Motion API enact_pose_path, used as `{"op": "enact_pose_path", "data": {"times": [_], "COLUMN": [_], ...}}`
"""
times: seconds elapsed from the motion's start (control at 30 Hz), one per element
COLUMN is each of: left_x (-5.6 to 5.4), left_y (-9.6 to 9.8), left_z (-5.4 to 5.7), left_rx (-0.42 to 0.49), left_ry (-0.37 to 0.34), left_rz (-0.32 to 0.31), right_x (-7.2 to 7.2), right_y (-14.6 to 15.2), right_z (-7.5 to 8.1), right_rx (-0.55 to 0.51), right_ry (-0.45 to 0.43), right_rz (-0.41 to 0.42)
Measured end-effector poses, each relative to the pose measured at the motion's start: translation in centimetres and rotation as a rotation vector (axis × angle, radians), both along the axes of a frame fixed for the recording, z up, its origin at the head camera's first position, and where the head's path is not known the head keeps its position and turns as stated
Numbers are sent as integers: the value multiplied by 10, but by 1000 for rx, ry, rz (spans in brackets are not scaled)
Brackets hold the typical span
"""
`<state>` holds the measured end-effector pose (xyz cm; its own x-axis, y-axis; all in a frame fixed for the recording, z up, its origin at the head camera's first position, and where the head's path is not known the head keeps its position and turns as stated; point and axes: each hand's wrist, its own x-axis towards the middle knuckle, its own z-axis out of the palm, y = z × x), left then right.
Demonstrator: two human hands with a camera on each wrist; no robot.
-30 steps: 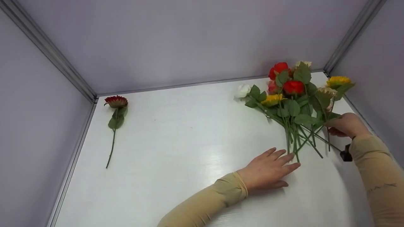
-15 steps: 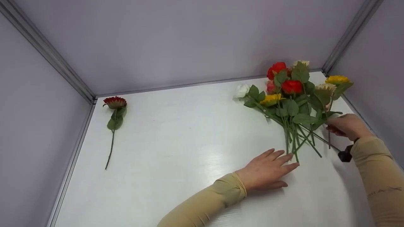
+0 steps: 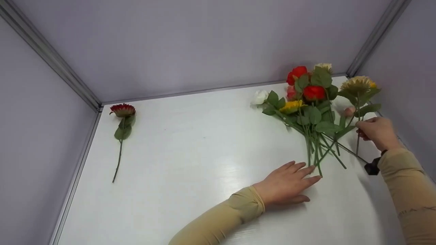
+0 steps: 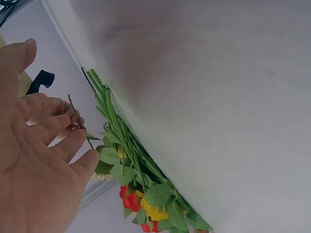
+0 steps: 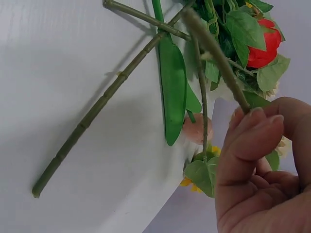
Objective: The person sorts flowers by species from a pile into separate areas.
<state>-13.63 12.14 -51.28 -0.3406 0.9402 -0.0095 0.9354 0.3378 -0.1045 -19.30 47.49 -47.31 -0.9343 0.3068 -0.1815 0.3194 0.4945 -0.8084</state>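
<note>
My right hand (image 3: 378, 132) pinches the stem of a cream-coloured flower (image 3: 356, 86) between thumb and fingers, at the right side of a flower pile. In the right wrist view, this stem (image 5: 221, 63) juts out past the fingertips. My left hand (image 3: 286, 185) is spread with straight fingers beside the lower ends of the green stems (image 3: 316, 149); whether the fingertips touch them I cannot tell. The pile includes red flowers (image 3: 314, 93), a yellow flower (image 3: 291, 106) and a white flower (image 3: 261, 97). A pink bud (image 5: 196, 129) lies near the right hand.
A single dark red flower (image 3: 122, 110) with a leafy stem lies at the far left of the white table (image 3: 190, 153). Another yellow flower (image 3: 373, 84) is partly hidden behind the cream one. Grey panels (image 3: 204, 44) enclose the table. A black object (image 3: 372, 166) sits at the right wrist.
My right hand has drawn the cream flower up and rightwards out of the pile, so it now overlaps the right-hand yellow flower and uncovers the pink bud. The left hand has hardly moved.
</note>
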Motion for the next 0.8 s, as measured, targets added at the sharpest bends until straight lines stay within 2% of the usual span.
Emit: {"op": "enact_pose_path", "data": {"times": [0.2,0.33,0.47,0.57,0.7,0.8], "left_x": [-3,-7,-14,-22,-34,-43], "left_y": [-3,-6,-9,-14,-26,-35], "left_z": [0,1,2,3,5,6], "left_rx": [22,49,91,191,454,660], "left_ry": [-48,-68,-134,-272,-615,-850], "left_rz": [20,43,110,214,405,518], "right_x": [0,-3,-7,-10,-15,-23], "right_y": [-7,-17,-30,-48,-81,-107], "right_z": [5,10,16,23,32,33], "right_rx": [15,31,-19,-127,-323,-420], "right_ry": [84,133,158,177,159,114], "right_rz": [-75,-89,-70,-25,48,113]}}
